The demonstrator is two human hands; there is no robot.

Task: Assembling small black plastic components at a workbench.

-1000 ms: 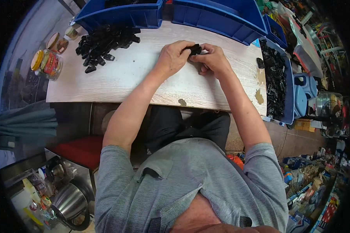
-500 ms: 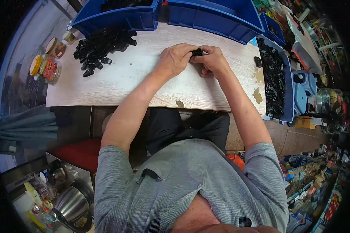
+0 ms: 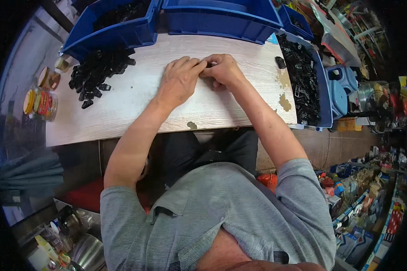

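Observation:
My left hand [image 3: 180, 80] and my right hand [image 3: 224, 71] meet above the middle of the table. Their fingertips are closed together around a small black plastic part [image 3: 209, 65], and only a dark sliver of it shows between them. The right hand's lower fingers curl under near the tabletop. To the left lies a loose pile of black plastic parts [image 3: 97, 70] of similar colour. One single black part [image 3: 280, 62] rests near the table's right edge.
Blue bins [image 3: 221, 22] line the far side of the white table [image 3: 126, 110]; the far-left bin [image 3: 115, 34] holds black parts. A pale blue bin [image 3: 326, 101] full of black pieces stands at the right. Jars [image 3: 45, 104] sit at the left edge.
The whole view has shifted, so table and bins appear further left. Between my fingers the black part is now more covered, and my left hand lies flatter over it.

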